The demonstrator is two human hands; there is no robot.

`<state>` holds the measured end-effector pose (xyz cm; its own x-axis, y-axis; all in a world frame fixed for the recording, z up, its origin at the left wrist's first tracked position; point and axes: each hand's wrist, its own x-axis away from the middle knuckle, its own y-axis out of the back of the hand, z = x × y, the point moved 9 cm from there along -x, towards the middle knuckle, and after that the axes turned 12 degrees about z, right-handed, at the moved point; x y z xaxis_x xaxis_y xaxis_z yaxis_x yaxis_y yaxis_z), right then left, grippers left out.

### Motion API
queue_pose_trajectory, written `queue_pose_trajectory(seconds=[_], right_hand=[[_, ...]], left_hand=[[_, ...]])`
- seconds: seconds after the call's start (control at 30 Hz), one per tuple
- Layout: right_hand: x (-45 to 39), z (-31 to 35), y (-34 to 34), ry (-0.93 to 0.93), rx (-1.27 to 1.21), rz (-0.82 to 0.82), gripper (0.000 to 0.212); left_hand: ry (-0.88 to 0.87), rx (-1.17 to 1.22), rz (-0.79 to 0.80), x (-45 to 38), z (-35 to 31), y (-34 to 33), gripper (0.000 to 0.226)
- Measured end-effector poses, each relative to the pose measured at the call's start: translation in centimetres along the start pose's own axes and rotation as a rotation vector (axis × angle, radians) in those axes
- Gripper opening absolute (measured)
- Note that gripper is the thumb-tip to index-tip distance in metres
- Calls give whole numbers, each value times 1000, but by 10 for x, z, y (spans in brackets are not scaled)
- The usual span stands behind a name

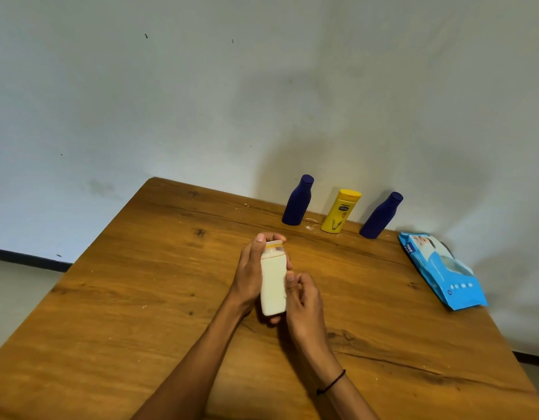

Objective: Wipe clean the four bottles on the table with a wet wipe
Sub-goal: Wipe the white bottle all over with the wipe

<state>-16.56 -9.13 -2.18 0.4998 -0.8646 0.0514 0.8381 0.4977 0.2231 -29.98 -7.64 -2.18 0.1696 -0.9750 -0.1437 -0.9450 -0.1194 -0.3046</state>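
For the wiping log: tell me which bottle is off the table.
The white bottle, gripped in the left hand. The yellow bottle and both blue ones stand by the wall.

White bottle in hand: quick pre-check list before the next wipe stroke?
1. Left hand grips the white rectangular plastic bottle: ok.
2. Right hand is at the bottle's side: ok.
3. Wet wipe in right hand: cannot tell, fingers hide it.
4. Bottle lid shut: cannot tell.
5. Two dark blue bottles and the yellow bottle stand upright at the wall: ok.
6. Blue wipe pack on the wooden table, on the right-hand side: ok.
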Motion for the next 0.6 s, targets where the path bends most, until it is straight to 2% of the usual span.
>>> queue_pose_trajectory(seconds=[0.1, 0.23, 0.43, 0.6], right_hand=[[2, -8, 0, -1, -79, -25, 66], [7, -24, -3, -87, -383, 31, 35], [5, -27, 1, -78, -296, 70, 33], [-3, -26, -1, -168, -345, 112, 29]], left_hand=[[-4, 14, -25, 0, -1, 3, 48], [11, 48, -55, 0, 1, 11, 50], [18, -24, 25, -2, 2, 1, 48], [-5, -75, 88, -3, 0, -5, 45]])
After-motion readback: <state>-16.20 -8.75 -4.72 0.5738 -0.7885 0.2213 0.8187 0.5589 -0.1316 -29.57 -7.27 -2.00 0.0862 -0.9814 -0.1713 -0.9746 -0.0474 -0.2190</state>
